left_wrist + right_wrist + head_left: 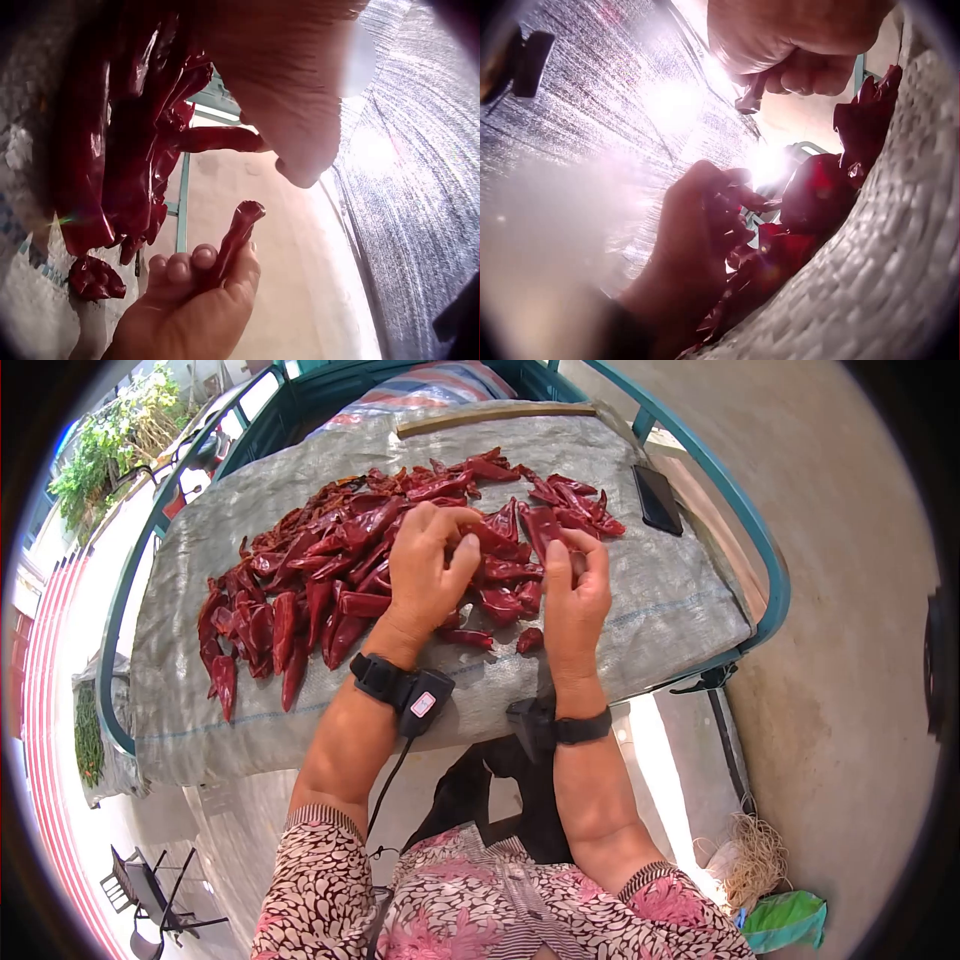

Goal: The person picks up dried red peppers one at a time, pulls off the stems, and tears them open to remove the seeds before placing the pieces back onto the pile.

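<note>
A heap of glossy dried red chili peppers [330,560] lies on a grey woven sheet [660,630]. Over its near side, my left hand [425,570] pinches a chili pepper [217,139] between thumb and fingers. To its right, my right hand [578,600] holds another chili pepper [234,240], its end sticking up past the thumb in the left wrist view. That pepper's end [750,99] also pokes out below the right hand in the right wrist view. A short piece of chili [530,641] lies just below the hands on the sheet.
A black phone [657,500] lies on the sheet right of the heap. Behind is a wooden strip [495,418]. A teal metal rail [740,490] frames the cart bed. Down on the floor at right are a bundle of straw-like strands [755,865] and a green bag [787,922].
</note>
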`<action>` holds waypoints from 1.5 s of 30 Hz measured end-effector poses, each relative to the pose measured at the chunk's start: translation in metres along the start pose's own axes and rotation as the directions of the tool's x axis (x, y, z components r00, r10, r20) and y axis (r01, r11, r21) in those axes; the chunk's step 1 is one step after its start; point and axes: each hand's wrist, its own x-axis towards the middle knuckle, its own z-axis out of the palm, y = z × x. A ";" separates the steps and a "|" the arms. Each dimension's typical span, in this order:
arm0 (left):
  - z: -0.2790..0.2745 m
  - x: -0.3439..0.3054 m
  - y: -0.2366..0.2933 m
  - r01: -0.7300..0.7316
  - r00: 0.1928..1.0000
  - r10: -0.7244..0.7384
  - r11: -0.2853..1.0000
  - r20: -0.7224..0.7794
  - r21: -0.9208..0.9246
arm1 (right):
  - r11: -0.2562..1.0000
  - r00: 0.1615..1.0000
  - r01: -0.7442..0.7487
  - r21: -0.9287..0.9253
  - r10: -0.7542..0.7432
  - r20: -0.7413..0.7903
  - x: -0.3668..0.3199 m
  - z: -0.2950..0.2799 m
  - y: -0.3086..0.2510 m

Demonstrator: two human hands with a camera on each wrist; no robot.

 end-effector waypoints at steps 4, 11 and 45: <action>-0.001 0.000 0.005 -0.010 0.998 -0.001 0.980 -0.056 -0.197 | 0.964 0.983 0.097 -0.247 -0.054 0.177 -0.009 0.007 -0.019; 0.006 -0.003 -0.002 0.040 0.999 -0.041 0.995 0.001 -0.088 | 0.874 0.945 0.326 -0.361 -0.294 0.143 -0.002 -0.004 0.000; 0.007 -0.004 -0.001 -0.224 0.936 0.180 0.968 0.304 0.117 | 0.949 0.996 -0.004 -0.315 -0.026 -0.090 0.023 -0.038 0.012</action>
